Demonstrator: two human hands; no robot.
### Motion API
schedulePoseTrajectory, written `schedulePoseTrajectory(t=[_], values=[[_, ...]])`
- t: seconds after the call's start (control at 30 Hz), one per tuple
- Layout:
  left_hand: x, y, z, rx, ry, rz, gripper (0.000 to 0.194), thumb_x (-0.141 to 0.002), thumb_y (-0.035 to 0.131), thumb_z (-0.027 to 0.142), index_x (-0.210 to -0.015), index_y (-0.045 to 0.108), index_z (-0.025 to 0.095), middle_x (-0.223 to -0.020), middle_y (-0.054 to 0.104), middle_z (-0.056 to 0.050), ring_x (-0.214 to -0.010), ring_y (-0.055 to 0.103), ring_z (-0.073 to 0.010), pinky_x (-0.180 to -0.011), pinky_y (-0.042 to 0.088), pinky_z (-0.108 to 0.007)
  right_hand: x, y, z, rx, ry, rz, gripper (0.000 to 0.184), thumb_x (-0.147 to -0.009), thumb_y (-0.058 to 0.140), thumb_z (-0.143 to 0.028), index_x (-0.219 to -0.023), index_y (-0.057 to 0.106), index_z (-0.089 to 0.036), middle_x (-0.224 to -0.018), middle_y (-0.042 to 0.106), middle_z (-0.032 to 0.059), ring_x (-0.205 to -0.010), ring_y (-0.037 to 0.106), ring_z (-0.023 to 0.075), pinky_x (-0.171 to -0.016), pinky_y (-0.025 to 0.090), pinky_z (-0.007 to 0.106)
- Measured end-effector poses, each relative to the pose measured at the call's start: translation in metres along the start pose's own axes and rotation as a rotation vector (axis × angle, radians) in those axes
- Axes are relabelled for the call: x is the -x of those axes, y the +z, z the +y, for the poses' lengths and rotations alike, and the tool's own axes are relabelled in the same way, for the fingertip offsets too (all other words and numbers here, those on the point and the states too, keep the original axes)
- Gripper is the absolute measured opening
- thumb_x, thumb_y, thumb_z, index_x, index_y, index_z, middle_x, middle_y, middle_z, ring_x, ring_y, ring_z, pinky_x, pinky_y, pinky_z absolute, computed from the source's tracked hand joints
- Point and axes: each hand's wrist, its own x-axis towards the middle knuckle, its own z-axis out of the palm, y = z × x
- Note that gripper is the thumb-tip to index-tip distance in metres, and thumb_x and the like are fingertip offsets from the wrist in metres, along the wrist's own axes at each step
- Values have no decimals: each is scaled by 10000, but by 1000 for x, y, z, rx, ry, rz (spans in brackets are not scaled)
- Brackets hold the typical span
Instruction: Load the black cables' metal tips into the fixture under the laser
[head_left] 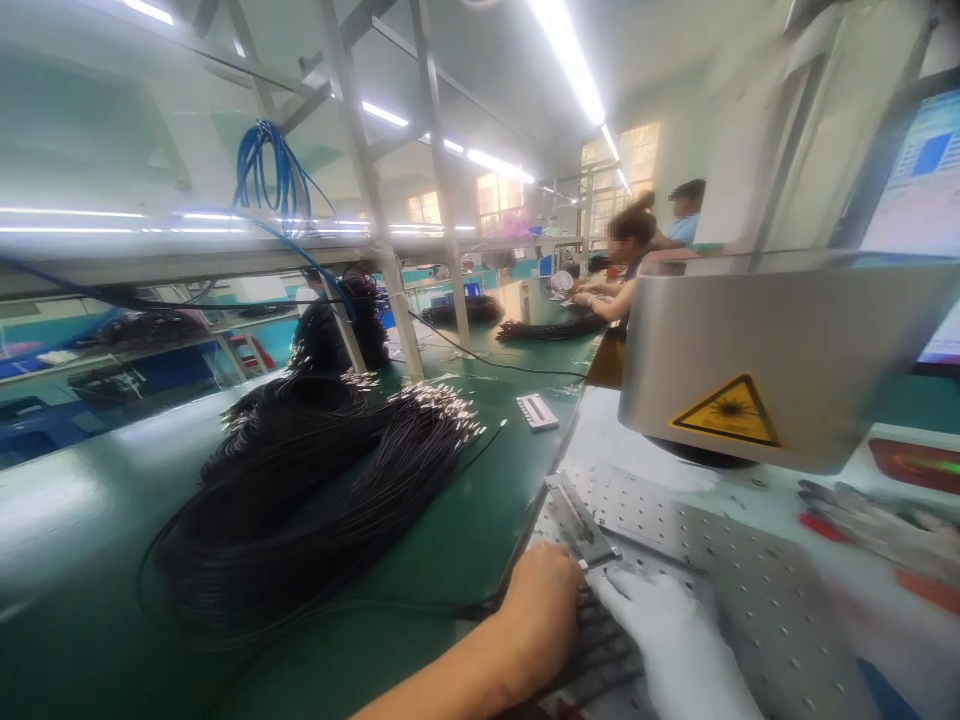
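Note:
My bare left hand (546,605) is closed at the near end of a small metal fixture (579,520) with a slot along it. What its fingers hold is hidden. My right hand (664,620), in a white glove, is beside it with its fingers drawn together at the same end of the fixture; anything in them is too blurred to make out. Below both hands lie several black cables (600,650). The fixture rests on a perforated metal plate (750,570). To the left, a large coiled bundle of black cables (300,500) with shiny metal ends lies on the green table (420,590).
A metal machine head (750,340) with a yellow laser warning sign hangs over the plate. Gloves (885,520) lie at right, near a screen (919,180). A small pale slotted block (537,411) lies on the table. Rack posts (401,310) stand behind; another person (630,260) works further off.

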Motion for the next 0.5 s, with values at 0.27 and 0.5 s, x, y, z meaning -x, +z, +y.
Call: schedulePoseTrajectory(t=[0.27,0.5], values=[[-2,-11,1,-40,-10,-51,110,-781,566,138,-769,674,150,-939,684,-105,-830,616,-202,-735,474,-289,-6,2,6,-56,-55,76,601,-771,411,9,-1205,689,-300,-1175,675,59,-889,662,278,-777,546,380],[14,-3,0,-112,255,108,226,-893,446,157,-1006,641,166,-1092,656,-96,-1035,591,-233,-944,482,-358,39,26,39,-568,196,400,697,-795,249,-36,-1378,545,-278,-1387,539,2,-1243,523,163,-1063,446,347]])
